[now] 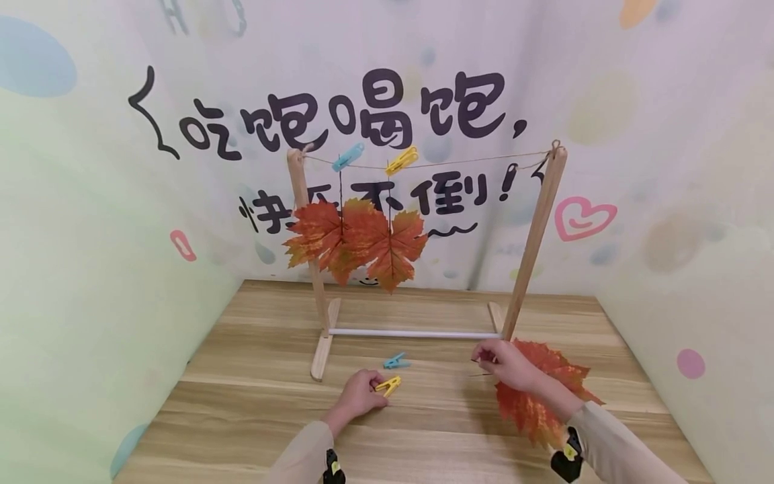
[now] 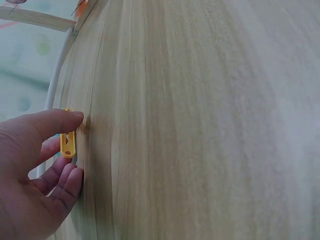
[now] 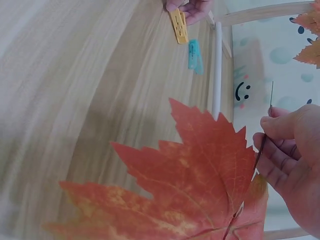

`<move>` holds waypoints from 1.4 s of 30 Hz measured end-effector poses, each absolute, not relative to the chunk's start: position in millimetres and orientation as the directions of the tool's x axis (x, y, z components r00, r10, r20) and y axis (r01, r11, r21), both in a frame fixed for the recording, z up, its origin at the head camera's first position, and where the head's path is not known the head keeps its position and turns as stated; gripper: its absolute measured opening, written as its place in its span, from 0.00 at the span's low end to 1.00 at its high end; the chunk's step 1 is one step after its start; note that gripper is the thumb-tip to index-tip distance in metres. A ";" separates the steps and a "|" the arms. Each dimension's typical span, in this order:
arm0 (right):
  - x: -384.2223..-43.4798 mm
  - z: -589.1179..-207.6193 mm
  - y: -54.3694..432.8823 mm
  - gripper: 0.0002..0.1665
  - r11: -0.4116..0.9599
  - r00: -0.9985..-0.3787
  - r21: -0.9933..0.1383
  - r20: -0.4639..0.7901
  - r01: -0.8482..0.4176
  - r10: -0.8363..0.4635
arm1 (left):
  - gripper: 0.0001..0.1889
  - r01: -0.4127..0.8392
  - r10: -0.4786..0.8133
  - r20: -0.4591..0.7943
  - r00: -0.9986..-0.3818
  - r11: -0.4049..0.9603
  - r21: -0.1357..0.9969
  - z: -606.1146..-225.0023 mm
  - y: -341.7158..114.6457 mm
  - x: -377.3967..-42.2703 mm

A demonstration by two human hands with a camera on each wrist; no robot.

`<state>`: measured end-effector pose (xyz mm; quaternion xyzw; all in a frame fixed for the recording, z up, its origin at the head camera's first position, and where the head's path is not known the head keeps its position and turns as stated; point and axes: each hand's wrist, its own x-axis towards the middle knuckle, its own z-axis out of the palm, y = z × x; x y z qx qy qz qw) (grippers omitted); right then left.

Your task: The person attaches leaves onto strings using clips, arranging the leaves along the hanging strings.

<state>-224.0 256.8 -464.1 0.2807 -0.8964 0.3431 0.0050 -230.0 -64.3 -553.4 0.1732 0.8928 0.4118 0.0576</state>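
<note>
My left hand pinches one end of a yellow clothespin low over the wooden tabletop. In the left wrist view, the yellow clothespin sits between thumb and fingers. Just beyond it lies a blue clothespin. By its thin dark stem, my right hand holds an orange-red maple leaf; thumb and fingertips pinch the stem in the right wrist view. Two similar leaves hang from a string, under a blue clip and a yellow clip.
A wooden frame stands behind the hands, with a left post, a right post and a white bar low between them. The string spans the post tops. Printed walls enclose the tabletop at the back and sides.
</note>
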 end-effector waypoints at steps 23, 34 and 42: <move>-235.8 -425.2 244.7 0.07 0.584 -0.837 -0.627 0.220 -0.515 -0.501 | 0.13 0.314 0.386 0.104 -0.917 0.534 0.785 -537.3 -70.1 -244.4; -244.2 -406.1 228.0 0.06 0.554 -0.838 -0.649 0.265 -0.521 -0.477 | 0.15 0.250 0.361 0.072 -0.930 0.475 0.844 -512.9 -70.7 -255.4; -248.7 -389.4 225.1 0.06 0.564 -0.846 -0.641 0.292 -0.520 -0.447 | 0.14 0.281 0.380 0.106 -0.919 0.443 0.851 -485.1 -72.4 -260.0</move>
